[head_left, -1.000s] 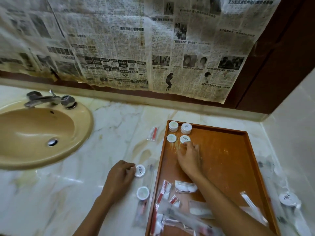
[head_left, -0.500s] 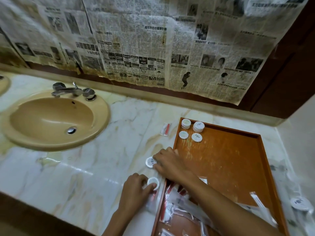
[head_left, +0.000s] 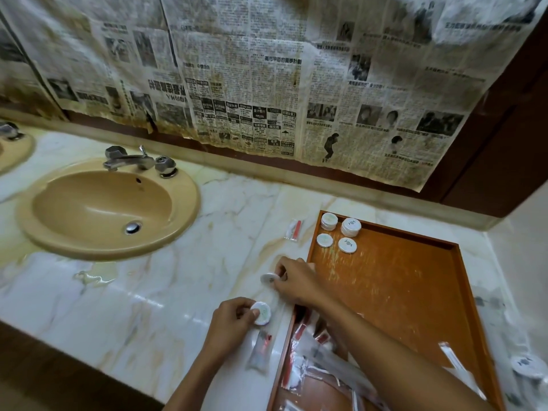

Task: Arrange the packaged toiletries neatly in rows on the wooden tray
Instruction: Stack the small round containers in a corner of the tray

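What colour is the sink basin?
The sink basin is a tan, yellowish beige; the head view, the only one here, shows it plainly.

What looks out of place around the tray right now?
A red-and-clear sachet lies alone on the marble counter, left of the wooden tray. Clear packets sit heaped, not in rows, at the tray's near end.
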Motion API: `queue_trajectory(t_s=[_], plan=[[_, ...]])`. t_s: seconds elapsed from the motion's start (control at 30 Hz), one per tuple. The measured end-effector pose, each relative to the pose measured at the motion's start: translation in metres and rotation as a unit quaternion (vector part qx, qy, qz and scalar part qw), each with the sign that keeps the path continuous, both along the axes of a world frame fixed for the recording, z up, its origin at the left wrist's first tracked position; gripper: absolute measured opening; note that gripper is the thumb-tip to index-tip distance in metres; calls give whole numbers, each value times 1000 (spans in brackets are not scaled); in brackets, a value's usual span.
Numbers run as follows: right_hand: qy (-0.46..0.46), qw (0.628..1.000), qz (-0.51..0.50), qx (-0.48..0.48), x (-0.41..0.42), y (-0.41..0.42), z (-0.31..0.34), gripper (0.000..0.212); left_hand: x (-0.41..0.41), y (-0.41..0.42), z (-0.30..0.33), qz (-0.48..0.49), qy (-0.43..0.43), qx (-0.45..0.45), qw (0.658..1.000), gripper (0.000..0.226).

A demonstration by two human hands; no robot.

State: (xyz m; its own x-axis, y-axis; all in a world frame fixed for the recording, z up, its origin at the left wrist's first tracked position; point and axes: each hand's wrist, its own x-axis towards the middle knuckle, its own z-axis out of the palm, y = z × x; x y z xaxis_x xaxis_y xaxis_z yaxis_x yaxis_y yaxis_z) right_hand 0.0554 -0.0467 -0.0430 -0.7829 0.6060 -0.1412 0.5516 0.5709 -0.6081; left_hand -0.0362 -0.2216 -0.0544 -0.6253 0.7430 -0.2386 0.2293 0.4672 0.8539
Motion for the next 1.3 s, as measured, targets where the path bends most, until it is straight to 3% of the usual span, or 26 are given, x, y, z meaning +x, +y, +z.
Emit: queue_trajectory(t_s=[0.13, 0.2, 0.37, 0.5, 0.63, 0.83, 0.97, 1.07, 1.13, 1.2, 1.3], plan=[[109, 985, -55, -120, 11, 2, 6, 10, 1, 4, 6, 32, -96, 36, 994, 13], [187, 958, -114, -183, 19, 2, 7, 3, 3, 11, 11, 49, -141, 56, 987, 16], [260, 895, -289, -219, 59, 15, 4, 14, 16, 43, 25, 58, -126, 71, 988, 28], [225, 897, -342, -167, 95, 36, -6, 11, 24, 80, 35, 3, -47, 61, 997, 24], [137, 925, -341, -95, 122, 56, -15, 17, 32, 125, 44, -84, 76, 57, 992, 14], [71, 950, -304, -15, 148, 65, -21, 27, 39, 174, 39, -298, 233, -8, 926, 16], [69, 950, -304, -16, 153, 61, -23, 33, 31, 182, 31, -323, 308, 35, 894, 17], [43, 955, -292, -18, 154, 57, -27, 51, 23, 180, 22, -346, 323, 33, 880, 15], [24, 960, -278, -4, 152, 57, -29, 59, 16, 181, 20, -405, 316, -10, 858, 24], [14, 962, -273, 13, 150, 56, -30, 61, 12, 187, 25, -442, 322, -33, 837, 29], [5, 959, -282, 41, 145, 55, -32, 56, 16, 191, 29, -439, 335, -36, 833, 32]])
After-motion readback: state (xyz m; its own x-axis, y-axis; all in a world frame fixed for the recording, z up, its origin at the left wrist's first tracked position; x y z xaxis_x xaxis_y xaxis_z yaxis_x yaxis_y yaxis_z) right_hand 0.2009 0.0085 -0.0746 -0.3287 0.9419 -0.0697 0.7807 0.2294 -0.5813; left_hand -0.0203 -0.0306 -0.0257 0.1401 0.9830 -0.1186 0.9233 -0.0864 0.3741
